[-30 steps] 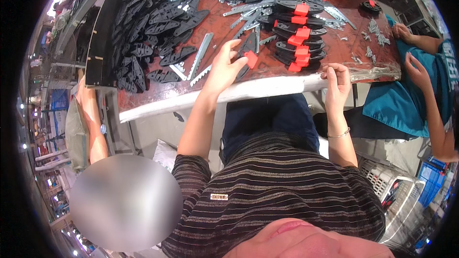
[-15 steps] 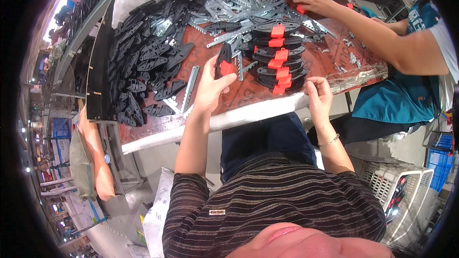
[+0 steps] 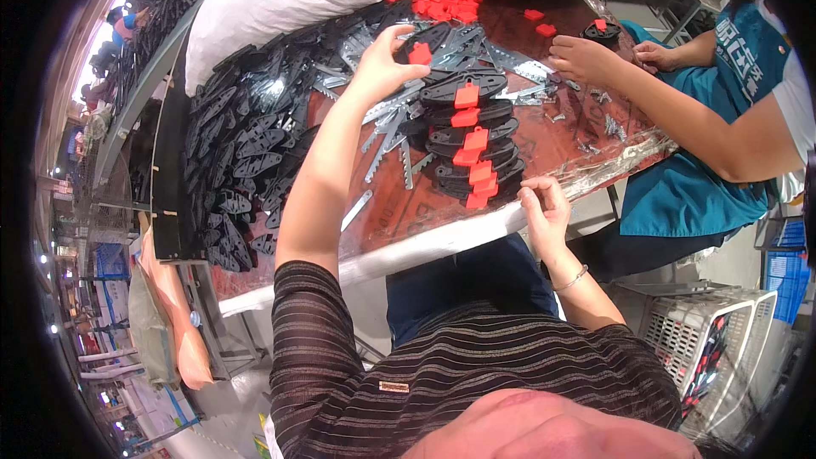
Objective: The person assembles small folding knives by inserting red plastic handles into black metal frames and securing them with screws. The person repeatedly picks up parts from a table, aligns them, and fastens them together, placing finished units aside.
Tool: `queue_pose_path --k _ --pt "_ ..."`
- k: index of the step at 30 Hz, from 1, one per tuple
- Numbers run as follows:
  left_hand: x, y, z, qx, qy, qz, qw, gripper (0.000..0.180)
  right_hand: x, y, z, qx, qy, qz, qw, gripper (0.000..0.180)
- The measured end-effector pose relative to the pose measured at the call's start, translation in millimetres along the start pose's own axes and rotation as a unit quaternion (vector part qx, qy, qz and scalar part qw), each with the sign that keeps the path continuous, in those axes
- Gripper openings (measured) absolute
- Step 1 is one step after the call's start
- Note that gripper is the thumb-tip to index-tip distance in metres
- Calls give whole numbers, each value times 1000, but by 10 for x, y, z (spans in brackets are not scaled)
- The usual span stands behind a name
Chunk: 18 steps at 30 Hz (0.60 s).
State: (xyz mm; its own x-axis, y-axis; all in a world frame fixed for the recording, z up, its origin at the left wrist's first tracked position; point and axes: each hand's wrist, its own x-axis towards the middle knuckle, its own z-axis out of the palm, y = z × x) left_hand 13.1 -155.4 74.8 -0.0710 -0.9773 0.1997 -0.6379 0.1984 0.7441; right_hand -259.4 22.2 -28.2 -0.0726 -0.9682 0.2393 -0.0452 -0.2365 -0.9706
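My left hand (image 3: 384, 66) reaches over the far end of the stack, its thumb and fingers closed on a black oval plastic piece (image 3: 430, 35) with a red tab. Below that piece, a row of overlapping black oval pieces (image 3: 476, 144), each with a red tab, runs toward the table's near edge. Beside the near end of this row is my right hand (image 3: 546, 211). Its fingers are curled in toward the thumb; whatever they pinch, if anything, is too small to make out.
Loose black oval pieces (image 3: 255, 140) heap on the left of the table; toothed metal strips (image 3: 387, 149) lie mid-table. Red plastic parts (image 3: 442, 2) pile at the back near a white sack (image 3: 272, 8). On the right, a co-worker's hand (image 3: 586, 61) works near small metal parts (image 3: 614, 126).
My left hand has carried the black oval piece from beside the row to above its far end. The co-worker's hand has left a red part and come nearer. The view has shifted slightly.
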Motion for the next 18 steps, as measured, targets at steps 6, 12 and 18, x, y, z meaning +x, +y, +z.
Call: queue_pose_path --k 6,12,18 --pt "493 -144 285 -16 -216 16 976 64 6 -8 -11 13 -7 0 1000 6" --pt "600 -127 293 5 -302 -67 951 61 30 -74 -81 47 -27 45 998 7" --pt "239 32 23 25 -168 45 984 54 177 -165 -331 15 45 31 998 6"
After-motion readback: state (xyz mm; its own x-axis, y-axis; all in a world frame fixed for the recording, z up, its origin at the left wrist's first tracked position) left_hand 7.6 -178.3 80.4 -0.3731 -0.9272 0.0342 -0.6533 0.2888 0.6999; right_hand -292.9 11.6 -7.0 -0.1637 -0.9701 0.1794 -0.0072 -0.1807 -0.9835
